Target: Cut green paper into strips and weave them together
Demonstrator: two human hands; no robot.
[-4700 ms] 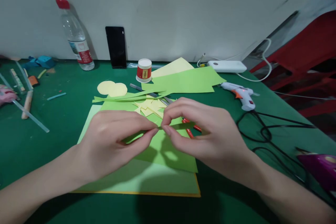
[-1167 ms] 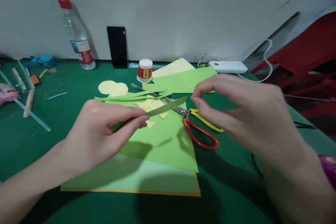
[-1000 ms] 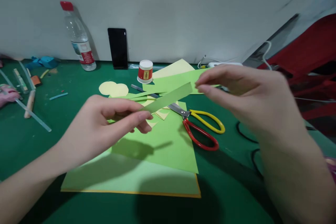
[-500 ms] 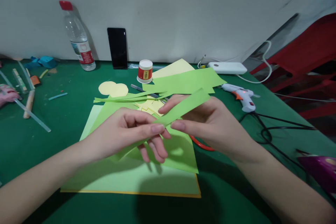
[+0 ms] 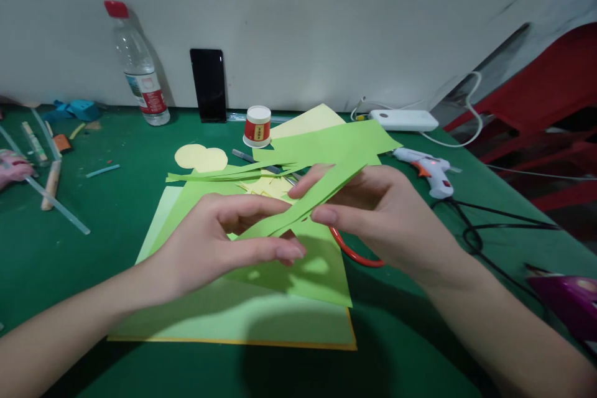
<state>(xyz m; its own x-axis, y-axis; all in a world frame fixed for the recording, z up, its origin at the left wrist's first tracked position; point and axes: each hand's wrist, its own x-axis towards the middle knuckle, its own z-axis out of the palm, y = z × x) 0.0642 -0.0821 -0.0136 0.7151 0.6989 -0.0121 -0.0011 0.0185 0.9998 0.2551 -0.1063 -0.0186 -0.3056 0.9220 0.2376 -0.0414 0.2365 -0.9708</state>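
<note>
Several narrow green paper strips point(image 5: 298, 211), overlapping in a slanted bundle, are held above the papers on the table. My right hand point(image 5: 373, 202) pinches the upper part between thumb and fingers. The lower part lies loosely between the thumb and fingers of my left hand point(image 5: 219, 239); its thumb is stretched below the strips and its other fingers are partly hidden behind them. Beneath both hands lie a green sheet point(image 5: 321, 280) and a paler green sheet point(image 5: 200, 317) with an orange edge under it. Small yellow paper cutouts point(image 5: 265, 185) lie just behind the hands.
Behind stand a paper cup point(image 5: 257, 127), a phone point(image 5: 208, 86) and a water bottle point(image 5: 142, 78). More green strips point(image 5: 219, 172) and two yellow paper discs point(image 5: 200, 157) lie farther back. A glue gun point(image 5: 431, 171) with a black cable lies right; a red handle point(image 5: 357, 254) shows under my right hand.
The strips have fanned slightly apart, showing more than one layer. My left thumb has moved off the strip and lower; my right hand has shifted slightly right.
</note>
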